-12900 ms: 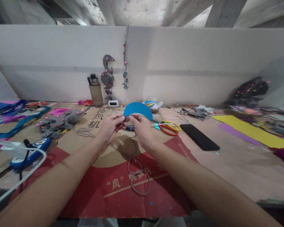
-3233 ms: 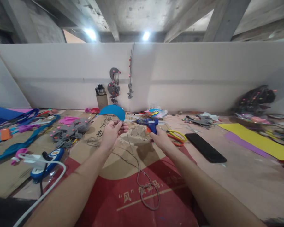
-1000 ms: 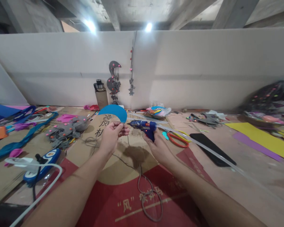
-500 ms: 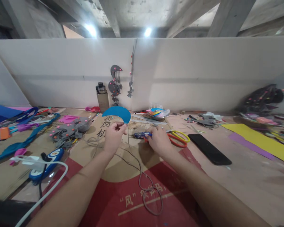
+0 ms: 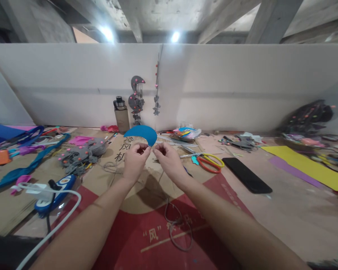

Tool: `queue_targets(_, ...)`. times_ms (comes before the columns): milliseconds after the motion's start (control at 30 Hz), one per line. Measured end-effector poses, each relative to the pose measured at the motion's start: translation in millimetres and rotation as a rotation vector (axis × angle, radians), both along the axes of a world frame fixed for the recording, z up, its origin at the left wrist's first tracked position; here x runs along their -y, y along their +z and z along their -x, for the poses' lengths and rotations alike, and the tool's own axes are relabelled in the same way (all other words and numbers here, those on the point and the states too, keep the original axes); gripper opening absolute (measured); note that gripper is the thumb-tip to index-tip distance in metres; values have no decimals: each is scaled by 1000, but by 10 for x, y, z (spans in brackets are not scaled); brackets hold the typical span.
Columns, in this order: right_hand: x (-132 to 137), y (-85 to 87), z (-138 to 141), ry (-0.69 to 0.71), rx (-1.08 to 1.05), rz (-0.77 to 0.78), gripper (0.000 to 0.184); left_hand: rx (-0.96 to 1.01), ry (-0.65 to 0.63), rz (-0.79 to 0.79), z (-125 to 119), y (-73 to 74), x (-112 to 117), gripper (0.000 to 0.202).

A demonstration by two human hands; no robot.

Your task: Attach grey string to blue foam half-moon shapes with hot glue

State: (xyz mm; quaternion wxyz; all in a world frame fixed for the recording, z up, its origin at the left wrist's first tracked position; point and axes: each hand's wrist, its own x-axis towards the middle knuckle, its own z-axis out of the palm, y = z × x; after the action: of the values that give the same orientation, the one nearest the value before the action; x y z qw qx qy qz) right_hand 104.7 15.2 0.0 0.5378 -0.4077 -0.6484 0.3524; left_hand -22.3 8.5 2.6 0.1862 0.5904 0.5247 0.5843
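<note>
Between the fingertips of my left hand [image 5: 135, 161] is the lower tip of a blue crescent-shaped cutout [image 5: 142, 131], which stands up above the fingers. My right hand [image 5: 169, 161] meets it at that tip, thumb and finger pinched together. A thin grey cord [image 5: 173, 208] comes out below my right hand and runs down in loose loops onto the printed cardboard. Exactly how the cord meets the cutout is hidden by the fingers. Scissors [image 5: 210, 162] with red and yellow handles lie to the right of my right hand.
A black phone [image 5: 246, 174] lies right of the scissors, near yellow sheet material [image 5: 307, 167]. Grey pieces with pink dots [image 5: 81, 153] and a blue power strip [image 5: 55, 197] are at left. A bottle [image 5: 121, 116] stands by the white partition [image 5: 214, 82].
My right hand has left the blue-handled item by the scissors and moved left to join my left hand at the crescent's tip. The crescent has shifted slightly right.
</note>
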Motion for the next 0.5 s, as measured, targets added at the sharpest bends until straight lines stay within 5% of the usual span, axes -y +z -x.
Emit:
queue_targets(167, 15, 45, -67, -108, 74, -100, 14, 61, -25, 50, -25, -8, -11, 18)
queue_targets(500, -36, -24, -101, -95, -5, -42, 19, 322, -160, 122, -64, -74, -57, 17)
